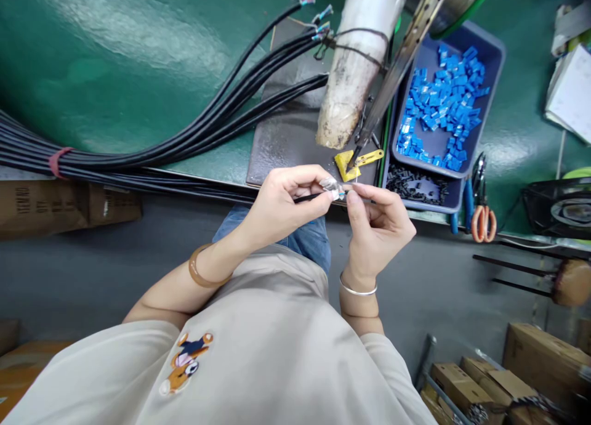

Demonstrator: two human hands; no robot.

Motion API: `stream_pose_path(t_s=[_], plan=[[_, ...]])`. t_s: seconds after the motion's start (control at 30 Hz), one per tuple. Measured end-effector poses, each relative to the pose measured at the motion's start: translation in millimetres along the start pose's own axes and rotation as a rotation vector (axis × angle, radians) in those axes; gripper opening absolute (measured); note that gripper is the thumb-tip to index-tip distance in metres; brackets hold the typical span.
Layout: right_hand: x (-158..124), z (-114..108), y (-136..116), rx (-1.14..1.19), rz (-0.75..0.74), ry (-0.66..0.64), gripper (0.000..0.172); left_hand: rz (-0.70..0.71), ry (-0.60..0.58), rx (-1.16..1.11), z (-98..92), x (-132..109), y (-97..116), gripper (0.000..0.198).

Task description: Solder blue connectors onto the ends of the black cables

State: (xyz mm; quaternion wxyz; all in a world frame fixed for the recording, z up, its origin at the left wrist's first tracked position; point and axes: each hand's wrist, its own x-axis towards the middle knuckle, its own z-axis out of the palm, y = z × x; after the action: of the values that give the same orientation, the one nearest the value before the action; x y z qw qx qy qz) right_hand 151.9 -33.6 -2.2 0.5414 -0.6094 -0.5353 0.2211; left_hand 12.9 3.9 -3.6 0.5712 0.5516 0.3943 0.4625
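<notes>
"QTY" (also "ITEM NO"): carton [60, 218]

The mat [281, 143] lies at the near edge of the tabletop [101, 98]. The cable bundle [120, 160] enters from the left and extends over the mat. The cable end [340, 192] sits between the left hand [290, 200] and right hand [381, 225], before the mat. Right of the mat, the upper tray [495, 52] contains connectors [455, 98]; the lower tray [455, 204], exposed at its near side, contains small parts [410, 183]. Farther right, the scissors [483, 225] lie at the near edge.
</notes>
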Motion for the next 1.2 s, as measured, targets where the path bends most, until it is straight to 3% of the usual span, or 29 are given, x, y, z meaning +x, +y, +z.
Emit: stream_pose_path(t_s=[0.4,0.6,0.73,0.83,0.97,1.03,1.1,1.13,1.2], plan=[[-1,-3,2,-0.049,-0.020,-0.014,0.008,-0.022,-0.031,0.004,0.1,1,-1,0.004],[5,-17,-6,-0.197,-0.106,-0.203,0.009,-0.119,-0.148,0.018,-4.8,-1,-2,0.011],[8,-24,-8,-0.158,-0.046,-0.290,0.018,-0.149,-0.212,-0.038,-9.7,-3,-2,0.018],[10,-24,-7,-0.078,-0.041,-0.140,0.021,-0.155,-0.235,-0.079,-11.4,-4,-1,0.019],[12,-29,-11,0.096,-0.204,0.205,0.008,-0.166,-0.282,-0.094,-13.8,-3,0,0.017],[14,-41,-16,0.142,-0.269,0.283,0.010,-0.163,-0.354,-0.106,-17.0,-1,1,0.014],[16,-61,-21,0.091,-0.239,0.177,0.021,-0.154,-0.459,-0.108,-21.5,2,5,0.008],[17,-73,-24,0.008,-0.168,0.052,0.025,-0.139,-0.518,-0.095,-23.5,4,9,0.006],[23,-97,-26,-0.160,-0.024,-0.302,0.015,-0.055,-0.631,-0.013,-25.4,5,18,0.008]])
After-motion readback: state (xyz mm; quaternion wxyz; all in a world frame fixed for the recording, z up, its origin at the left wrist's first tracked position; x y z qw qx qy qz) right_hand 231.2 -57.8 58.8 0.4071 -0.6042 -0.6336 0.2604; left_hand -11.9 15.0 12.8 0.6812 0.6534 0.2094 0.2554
